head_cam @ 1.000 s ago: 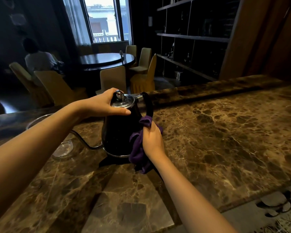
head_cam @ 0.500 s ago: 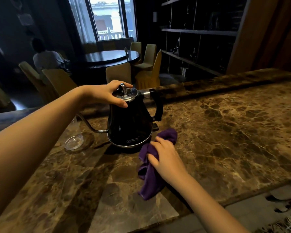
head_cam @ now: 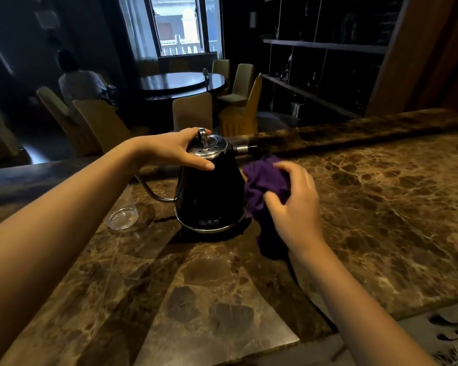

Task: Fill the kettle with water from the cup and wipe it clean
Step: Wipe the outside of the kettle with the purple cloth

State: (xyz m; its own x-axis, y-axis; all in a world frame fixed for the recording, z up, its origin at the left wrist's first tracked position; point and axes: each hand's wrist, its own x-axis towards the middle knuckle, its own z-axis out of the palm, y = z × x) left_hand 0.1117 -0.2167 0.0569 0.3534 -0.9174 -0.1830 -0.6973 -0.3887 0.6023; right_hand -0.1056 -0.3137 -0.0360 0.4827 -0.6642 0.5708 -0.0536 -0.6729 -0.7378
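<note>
The marbled brown worktop [head_cam: 381,207] carries everything in play, and the black kettle [head_cam: 209,196] stands upright near its middle, lid on, thin gooseneck spout pointing left, where it stood half a second ago. The left hand [head_cam: 180,150] is clamped over the steel lid [head_cam: 209,149], thumb down the front of the body and fingers curled round the far rim, pinning the kettle as it did in both earlier views. The change is on the other side: the right hand [head_cam: 294,207], which half a second ago lay low on the worktop with the purple cloth [head_cam: 265,186] trailing beneath it, has come up and now presses the bunched cloth against the kettle's right flank, just under where the handle stub leaves the lid. That hand is closed around the wad, its fingers slightly blurred, so I judge it to be mid-stroke. The cloth covers most of the handle, so whether it wraps the handle or only touches the body beside it cannot be told. A small clear cup [head_cam: 122,219] sits left of the kettle under the spout; whether it holds water cannot be told. With the lid shut, the filling looks finished and the wiping is underway, the front and left faces probably still to do.
</note>
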